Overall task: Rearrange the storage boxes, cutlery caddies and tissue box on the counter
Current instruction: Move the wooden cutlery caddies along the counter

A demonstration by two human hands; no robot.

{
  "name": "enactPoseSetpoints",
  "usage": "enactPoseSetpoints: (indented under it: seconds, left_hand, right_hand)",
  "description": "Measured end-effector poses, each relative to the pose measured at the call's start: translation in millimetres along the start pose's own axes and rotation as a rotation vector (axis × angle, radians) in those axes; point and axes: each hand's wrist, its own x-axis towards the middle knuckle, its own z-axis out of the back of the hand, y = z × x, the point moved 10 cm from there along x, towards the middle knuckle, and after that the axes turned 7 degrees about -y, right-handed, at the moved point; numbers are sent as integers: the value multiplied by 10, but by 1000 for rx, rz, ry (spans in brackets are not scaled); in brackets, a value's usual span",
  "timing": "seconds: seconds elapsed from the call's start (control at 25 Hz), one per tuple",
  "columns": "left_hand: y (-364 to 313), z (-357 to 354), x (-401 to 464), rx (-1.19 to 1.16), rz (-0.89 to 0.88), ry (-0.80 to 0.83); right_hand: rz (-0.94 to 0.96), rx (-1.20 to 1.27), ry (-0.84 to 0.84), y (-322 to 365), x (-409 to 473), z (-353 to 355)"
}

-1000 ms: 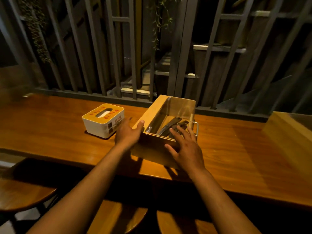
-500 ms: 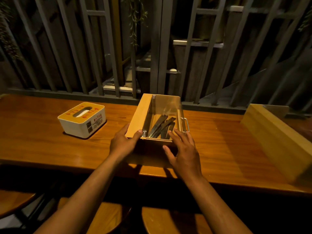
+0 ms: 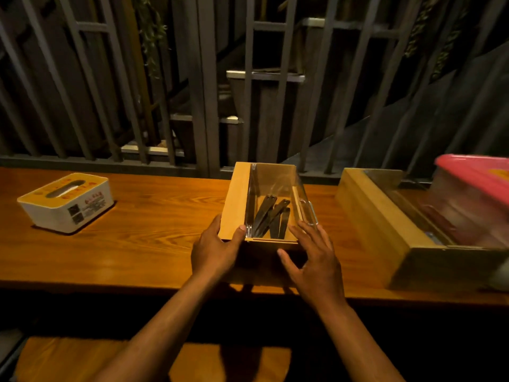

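Observation:
A wooden cutlery caddy [image 3: 237, 199] with a clear lid and dark cutlery inside stands mid-counter, its long side running away from me. My left hand [image 3: 214, 249] grips its near left corner, thumb on the top edge. My right hand [image 3: 314, 260] rests on the near right corner, fingers spread along the side and thumb across the front face. A white tissue box [image 3: 66, 202] with a yellow top sits far left. A larger wooden box [image 3: 369, 216] lies at the right, with a blurred pink-lidded storage box [image 3: 473, 194] over it.
The wooden counter [image 3: 151, 221] runs left to right, backed by a dark metal railing [image 3: 110, 161]. Wooden stools [image 3: 68, 357] stand below the front edge. Bare counter lies between the tissue box and the caddy.
The caddy has turned from a slant to square with the counter edge, both hands staying on its near end. The view has swung right, bringing the larger box and pink-lidded box into sight.

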Motion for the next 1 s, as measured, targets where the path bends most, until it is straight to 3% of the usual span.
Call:
enactPoseSetpoints:
  seconds: [0.24, 0.56, 0.88, 1.0]
  left_hand:
    - [-345, -480, -361, 21, -14, -48]
    - [-655, -983, -536, 31, -33, 20]
    - [-692, -1111, -533, 57, -64, 112]
    - [-656, -915, -465, 71, -86, 161]
  right_hand:
    - [31, 33, 34, -584, 122, 373]
    - [-20, 19, 43, -1070, 233, 664]
    - [-57, -44, 40, -1078, 233, 684]
    - [1, -89, -7, -766, 259, 669]
